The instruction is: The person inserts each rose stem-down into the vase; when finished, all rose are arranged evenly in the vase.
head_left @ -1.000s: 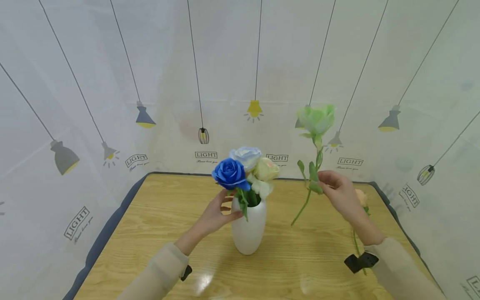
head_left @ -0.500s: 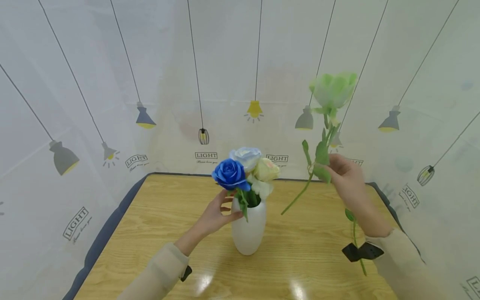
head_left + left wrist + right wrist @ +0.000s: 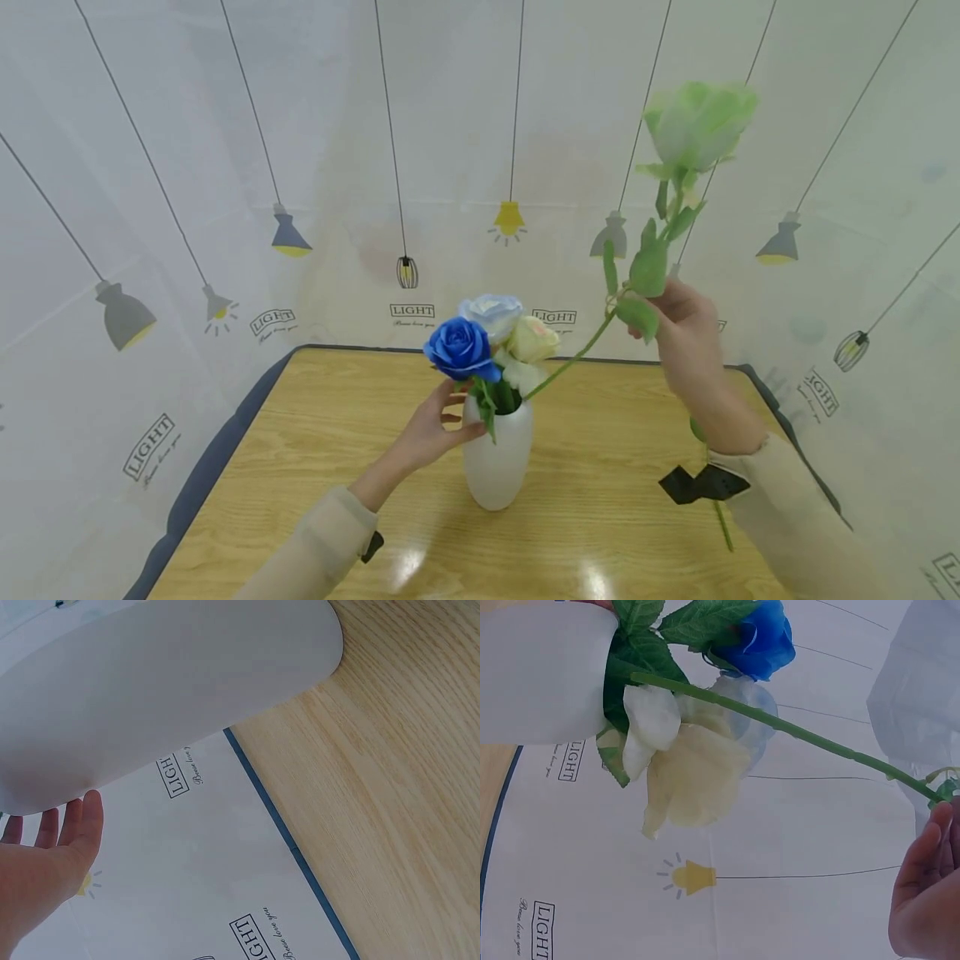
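A white vase (image 3: 497, 458) stands upright on the table, holding a blue rose (image 3: 459, 347), a pale blue rose (image 3: 491, 315) and a cream rose (image 3: 534, 339). My left hand (image 3: 431, 425) holds the vase near its rim, thumb in front and fingers at the left side. Pinched in my right hand (image 3: 690, 342) is a long-stemmed pale green rose (image 3: 699, 125), tilted with its bloom high at the right. Its stem (image 3: 780, 727) slants down to the vase mouth, the end appearing at or just above the rim; whether it is inside cannot be told.
Another flower stem (image 3: 722, 523) lies on the wooden table (image 3: 337, 450) at the right, partly hidden by the right forearm. A pale backdrop (image 3: 330, 167) printed with lamps surrounds the table's sides and back.
My right hand has risen, carrying the green rose up. Its stem end has swung left to the vase mouth, while the bloom has moved up and right. The left hand and vase are unmoved.
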Available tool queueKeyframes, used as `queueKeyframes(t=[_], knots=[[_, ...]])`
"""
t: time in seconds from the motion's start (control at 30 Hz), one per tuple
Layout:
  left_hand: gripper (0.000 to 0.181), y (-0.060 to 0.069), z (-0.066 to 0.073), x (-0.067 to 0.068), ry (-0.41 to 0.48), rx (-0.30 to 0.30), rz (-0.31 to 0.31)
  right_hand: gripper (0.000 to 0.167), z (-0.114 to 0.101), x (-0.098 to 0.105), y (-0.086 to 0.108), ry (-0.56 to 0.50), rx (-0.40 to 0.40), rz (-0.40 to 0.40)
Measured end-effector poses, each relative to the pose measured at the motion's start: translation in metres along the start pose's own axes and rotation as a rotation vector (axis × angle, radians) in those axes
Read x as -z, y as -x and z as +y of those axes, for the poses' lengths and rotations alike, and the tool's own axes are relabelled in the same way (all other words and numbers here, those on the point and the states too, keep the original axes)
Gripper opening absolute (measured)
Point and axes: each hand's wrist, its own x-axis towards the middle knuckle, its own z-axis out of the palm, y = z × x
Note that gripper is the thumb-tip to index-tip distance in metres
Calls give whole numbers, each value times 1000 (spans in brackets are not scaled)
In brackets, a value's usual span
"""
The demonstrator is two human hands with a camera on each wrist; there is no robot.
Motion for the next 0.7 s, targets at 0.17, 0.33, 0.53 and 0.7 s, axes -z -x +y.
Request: queueKeyframes(t=[0.17,0.33,0.53,0.7], knots=[[72,-1,0,0,1,-2,-2,8,1,-15,-2,-123,34,43],[73,0,0,0,8,-15,-8,8,6,-28,1,-115,45,15],[73,0,1,0,19,-9,-7,5,14,-39,4,-96,67,-21],[72,0,0,0,12,1,1,5,22,-45,8,-85,28,-50]])
